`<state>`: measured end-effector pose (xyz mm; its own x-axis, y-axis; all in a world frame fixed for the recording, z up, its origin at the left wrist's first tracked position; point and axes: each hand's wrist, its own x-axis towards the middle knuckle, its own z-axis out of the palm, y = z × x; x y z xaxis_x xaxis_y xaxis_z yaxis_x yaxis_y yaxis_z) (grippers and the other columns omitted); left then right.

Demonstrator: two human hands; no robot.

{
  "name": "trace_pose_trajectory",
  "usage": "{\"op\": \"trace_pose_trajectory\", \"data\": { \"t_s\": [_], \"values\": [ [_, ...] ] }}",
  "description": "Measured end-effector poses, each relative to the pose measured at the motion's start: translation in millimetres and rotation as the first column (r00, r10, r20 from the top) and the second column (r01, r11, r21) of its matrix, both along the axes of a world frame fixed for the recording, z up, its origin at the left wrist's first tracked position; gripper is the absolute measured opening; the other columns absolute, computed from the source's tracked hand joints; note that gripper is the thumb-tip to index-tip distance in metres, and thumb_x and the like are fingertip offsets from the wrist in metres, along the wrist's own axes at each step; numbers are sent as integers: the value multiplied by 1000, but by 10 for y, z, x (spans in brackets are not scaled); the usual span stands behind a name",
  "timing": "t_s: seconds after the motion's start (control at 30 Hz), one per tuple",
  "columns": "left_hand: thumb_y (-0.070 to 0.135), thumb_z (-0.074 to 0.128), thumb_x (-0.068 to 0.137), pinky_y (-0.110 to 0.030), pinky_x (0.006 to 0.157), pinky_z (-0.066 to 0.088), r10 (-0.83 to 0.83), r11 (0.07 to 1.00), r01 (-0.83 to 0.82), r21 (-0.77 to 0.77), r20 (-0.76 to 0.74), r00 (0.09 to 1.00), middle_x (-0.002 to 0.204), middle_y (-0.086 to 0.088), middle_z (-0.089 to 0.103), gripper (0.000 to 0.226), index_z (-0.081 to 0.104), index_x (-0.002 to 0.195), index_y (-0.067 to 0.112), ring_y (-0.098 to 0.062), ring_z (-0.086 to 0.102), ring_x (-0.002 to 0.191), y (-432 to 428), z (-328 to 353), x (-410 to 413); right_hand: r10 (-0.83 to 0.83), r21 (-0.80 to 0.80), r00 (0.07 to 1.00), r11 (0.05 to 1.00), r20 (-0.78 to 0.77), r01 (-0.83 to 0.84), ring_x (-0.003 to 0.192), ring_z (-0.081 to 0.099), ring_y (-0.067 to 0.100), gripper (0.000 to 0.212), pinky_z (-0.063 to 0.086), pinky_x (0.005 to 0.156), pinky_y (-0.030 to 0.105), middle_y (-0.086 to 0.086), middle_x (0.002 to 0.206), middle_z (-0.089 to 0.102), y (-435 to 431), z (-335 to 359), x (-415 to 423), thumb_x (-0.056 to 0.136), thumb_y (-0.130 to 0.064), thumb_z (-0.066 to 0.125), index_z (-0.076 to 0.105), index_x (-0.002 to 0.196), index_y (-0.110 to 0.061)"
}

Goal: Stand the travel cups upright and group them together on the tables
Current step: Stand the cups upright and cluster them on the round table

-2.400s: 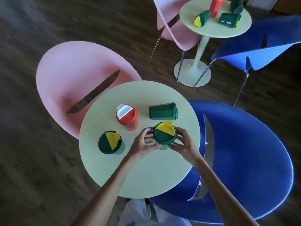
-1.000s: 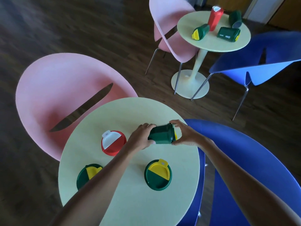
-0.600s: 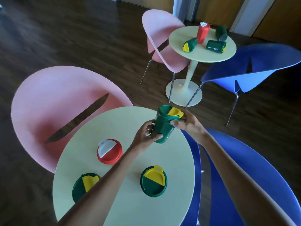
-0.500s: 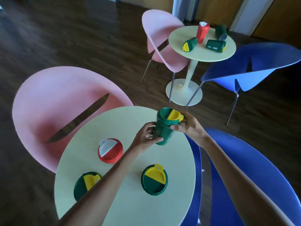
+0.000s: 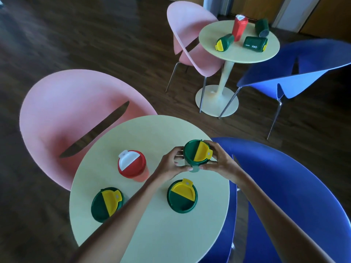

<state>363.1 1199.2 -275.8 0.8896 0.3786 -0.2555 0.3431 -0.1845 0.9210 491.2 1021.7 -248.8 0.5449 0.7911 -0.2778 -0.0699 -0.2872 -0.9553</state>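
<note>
On the near round table [image 5: 152, 234] a green travel cup with a yellow lid flap [image 5: 197, 153] stands upright near the right edge. My left hand [image 5: 171, 165] and my right hand [image 5: 218, 162] both grip its sides. Three more cups stand upright here: a red one with a white flap [image 5: 132, 164], a green one at the front left [image 5: 106, 204] and a green one in the middle [image 5: 182, 198]. On the far table [image 5: 239, 54] a red cup [image 5: 239, 28] stands upright, and three green cups [image 5: 224, 42] [image 5: 254, 44] [image 5: 261, 27] lie on their sides.
A pink chair [image 5: 62, 118] is at the near table's left and a blue chair [image 5: 284, 196] at its right. By the far table stand another pink chair [image 5: 191, 40] and another blue chair [image 5: 300, 73]. Dark wooden floor lies between the tables.
Both hands left the middle green cup, took the green cup that lay on its side, tipped it up and brought it upright onto the table near the right edge.
</note>
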Motion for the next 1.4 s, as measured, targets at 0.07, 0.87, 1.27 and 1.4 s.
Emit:
{"op": "trace_pose_trajectory", "data": {
  "t_s": [0.07, 0.87, 1.27, 1.4],
  "values": [
    [11, 85, 65, -19, 83, 49, -16, 1000, 16, -5, -19, 1000, 109, 10, 62, 66, 50, 118, 26, 2, 60, 102, -30, -43, -5, -2, -14, 1000, 1000, -16, 1, 127, 49, 15, 82, 49, 97, 25, -2, 132, 52, -30, -57, -19, 66, 3, 81, 42, 133, -23],
    [24, 63, 85, -23, 90, 46, 392, 789, -504, 351, 345, 853, 110, 3, 65, 28, 62, 111, 12, -7, 58, 106, -346, 708, -1821, -31, -114, 912, 990, 409, 85, 116, 49, 8, 60, 44, 95, 19, -8, 124, 52, -306, 356, -1157, 78, -22, 76, 47, 131, -19],
    [19, 69, 71, -42, 110, 34, 76, 848, 107, 519, -318, 945, 157, 5, 15, 88, 26, 145, 40, -23, 16, 143, 546, 531, -2351, 784, -716, 461, 594, 415, -365, 141, 26, 15, 103, 38, 104, 33, -7, 155, 20, 179, 530, -945, 67, -23, 74, 12, 148, -32],
    [51, 72, 72, -39, 90, 48, 290, 779, -25, 626, -324, 900, 143, 2, 31, 87, 25, 145, 43, -24, 34, 129, 364, 564, -2318, 759, -684, 511, 621, 403, -382, 135, 33, 15, 101, 42, 96, 31, -9, 150, 25, 148, 498, -944, 65, -22, 73, 15, 147, -34]
  ]
}}
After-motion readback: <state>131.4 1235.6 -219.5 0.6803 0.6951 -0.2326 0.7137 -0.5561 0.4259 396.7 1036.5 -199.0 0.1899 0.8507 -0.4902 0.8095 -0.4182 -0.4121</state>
